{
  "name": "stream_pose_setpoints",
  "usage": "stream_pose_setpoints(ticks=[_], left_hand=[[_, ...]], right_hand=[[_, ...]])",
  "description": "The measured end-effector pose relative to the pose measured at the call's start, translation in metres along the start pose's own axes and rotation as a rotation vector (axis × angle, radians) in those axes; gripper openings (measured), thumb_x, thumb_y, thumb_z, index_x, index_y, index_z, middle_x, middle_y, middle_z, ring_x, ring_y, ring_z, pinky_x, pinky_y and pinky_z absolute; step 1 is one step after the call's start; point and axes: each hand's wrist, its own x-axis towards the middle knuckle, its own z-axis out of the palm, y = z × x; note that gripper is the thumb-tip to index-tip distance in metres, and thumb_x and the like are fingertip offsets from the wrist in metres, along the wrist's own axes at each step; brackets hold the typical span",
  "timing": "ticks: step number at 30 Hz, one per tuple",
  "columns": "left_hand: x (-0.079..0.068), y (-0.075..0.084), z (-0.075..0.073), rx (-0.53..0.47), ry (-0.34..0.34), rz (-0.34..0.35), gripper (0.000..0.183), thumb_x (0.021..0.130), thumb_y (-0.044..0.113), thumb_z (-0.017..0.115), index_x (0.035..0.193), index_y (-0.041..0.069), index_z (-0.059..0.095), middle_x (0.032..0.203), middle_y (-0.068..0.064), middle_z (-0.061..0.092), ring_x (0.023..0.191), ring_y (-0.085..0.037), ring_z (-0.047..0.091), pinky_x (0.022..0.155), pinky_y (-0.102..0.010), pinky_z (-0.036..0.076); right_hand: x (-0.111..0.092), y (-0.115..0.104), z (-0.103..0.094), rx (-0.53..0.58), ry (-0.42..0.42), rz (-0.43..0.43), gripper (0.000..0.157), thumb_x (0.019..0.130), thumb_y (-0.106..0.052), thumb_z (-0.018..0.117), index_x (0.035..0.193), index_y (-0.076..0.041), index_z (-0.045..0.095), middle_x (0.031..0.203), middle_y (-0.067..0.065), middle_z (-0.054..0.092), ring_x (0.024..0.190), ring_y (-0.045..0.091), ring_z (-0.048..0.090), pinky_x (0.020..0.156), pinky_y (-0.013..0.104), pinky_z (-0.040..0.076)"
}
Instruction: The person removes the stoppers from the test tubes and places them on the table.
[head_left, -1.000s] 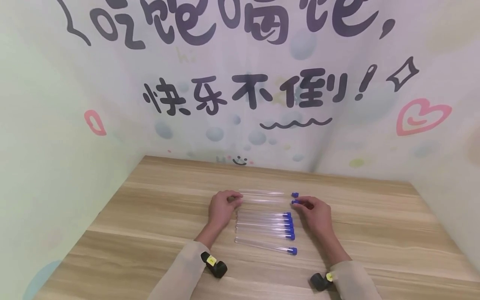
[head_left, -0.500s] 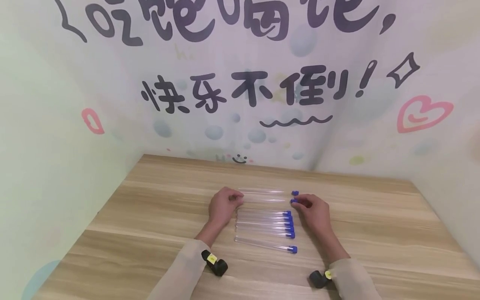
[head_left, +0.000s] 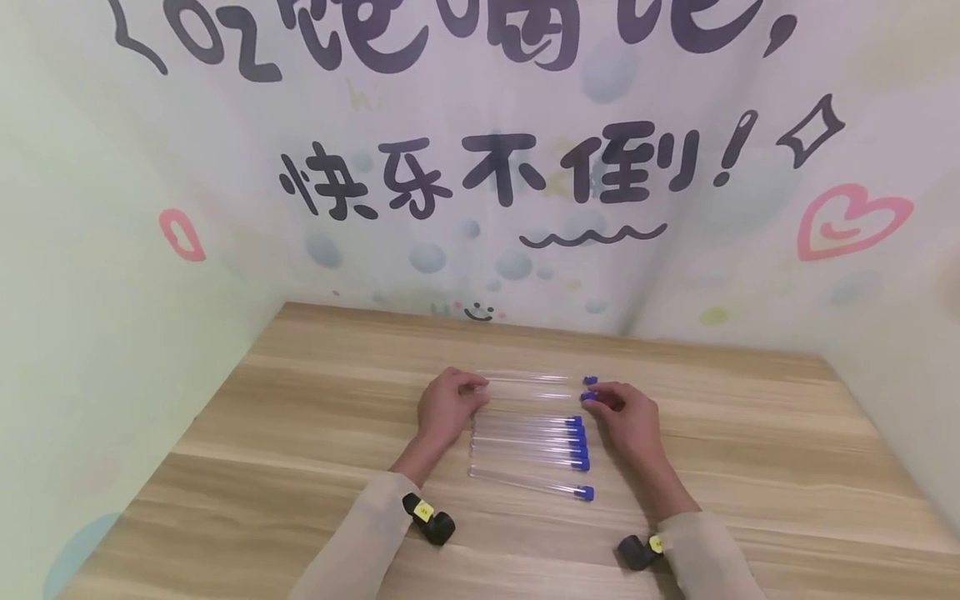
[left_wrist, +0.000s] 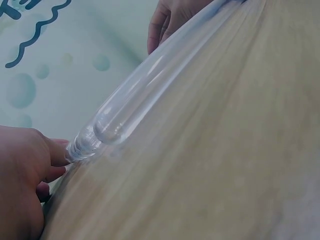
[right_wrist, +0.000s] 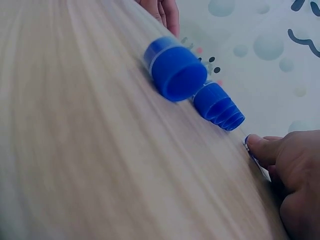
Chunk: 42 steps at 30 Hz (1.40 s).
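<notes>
Thumb and fingers on the right hand are pinched in tight on a small blue cap. The left hand has its thumb and index finger brought together on the rounded end of a clear tube, so it's at that tube's 9 o'clock, with the cap at 3 o'clock, just past the open end. Can't really tell if cap and tube touch.

Up at 12 o'clock from that pair there's a second tube, open-ended and pretty much parallel, plus a second cap by its 3 o'clock end. Down at 6 o'clock you get a bunch of capped tubes packed side by side, all the blue tops at 3 o'clock. Further toward 6 there's a lone capped tube, a bit slanted, its top swung round to about 4 o'clock. Those capped ones lie flat on a wood-look table.

Light sleeves on both arms, black cameras at the wrists, and at 12 o'clock a wall sheet with big dark lettering and bubble prints.
</notes>
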Motion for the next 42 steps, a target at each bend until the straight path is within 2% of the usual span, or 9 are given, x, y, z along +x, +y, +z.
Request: stream_pose_setpoints(ticks=[10,17,23,26,30,35,42], left_hand=[[-0.002,0.002,-0.002,-0.037,-0.012,-0.040,0.019,0.077,0.024,0.081,0.095,0.021,0.074,0.093,0.004,0.062,0.083,-0.014,0.057,0.071,-0.033,0.045],[-0.001,0.000,-0.001,-0.036,-0.023,-0.044,0.020,0.076,0.025,0.081,0.095,0.021,0.074,0.093,0.005,0.062,0.084,-0.015,0.056,0.073,-0.034,0.044],[-0.002,-0.002,-0.001,-0.079,-0.008,-0.055,0.017,0.077,0.025,0.080,0.092,0.021,0.074,0.095,0.005,0.061,0.082,-0.014,0.056,0.072,-0.034,0.045],[-0.004,-0.002,-0.003,-0.110,0.012,-0.045,0.015,0.077,0.025,0.080,0.090,0.021,0.074,0.095,0.005,0.061,0.084,-0.014,0.057,0.074,-0.034,0.046],[-0.007,-0.003,-0.005,-0.141,0.032,-0.032,0.012,0.077,0.023,0.080,0.085,0.020,0.072,0.091,0.006,0.060,0.083,-0.014,0.056,0.072,-0.034,0.046],[-0.016,-0.005,-0.011,-0.161,0.022,-0.030,0.011,0.078,0.022,0.080,0.082,0.022,0.069,0.084,0.007,0.059,0.076,-0.014,0.052,0.066,-0.031,0.044],[-0.022,-0.008,-0.015,-0.193,-0.011,0.064,0.012,0.078,0.018,0.080,0.085,0.019,0.070,0.080,0.007,0.061,0.070,-0.014,0.052,0.062,-0.028,0.044]], right_hand=[[-0.001,-0.002,-0.002,0.029,0.021,-0.003,0.028,0.081,-0.020,0.078,0.107,-0.011,0.072,0.090,0.004,0.067,0.079,0.018,0.057,0.069,0.027,0.046],[-0.004,-0.003,-0.002,0.095,0.053,0.029,0.034,0.085,-0.026,0.074,0.114,-0.011,0.067,0.097,0.005,0.066,0.086,0.018,0.057,0.076,0.032,0.046],[-0.007,-0.004,-0.002,0.180,0.128,0.041,0.030,0.089,-0.027,0.070,0.114,-0.011,0.064,0.095,0.004,0.065,0.085,0.016,0.058,0.070,0.019,0.046],[-0.010,-0.006,-0.002,0.223,0.141,0.061,0.028,0.089,-0.030,0.069,0.110,-0.012,0.064,0.094,0.004,0.064,0.084,0.016,0.057,0.066,0.019,0.046],[-0.017,-0.010,-0.001,0.233,0.084,0.071,0.024,0.087,-0.031,0.071,0.103,-0.014,0.066,0.092,0.003,0.065,0.083,0.018,0.057,0.064,0.021,0.046],[-0.023,-0.013,0.000,0.185,0.006,-0.004,0.019,0.088,-0.025,0.071,0.102,-0.012,0.068,0.091,0.002,0.067,0.082,0.017,0.058,0.069,0.023,0.047],[-0.023,-0.010,-0.001,0.129,-0.039,-0.059,0.012,0.089,-0.020,0.070,0.098,-0.012,0.070,0.088,0.001,0.067,0.079,0.016,0.058,0.068,0.024,0.047]])
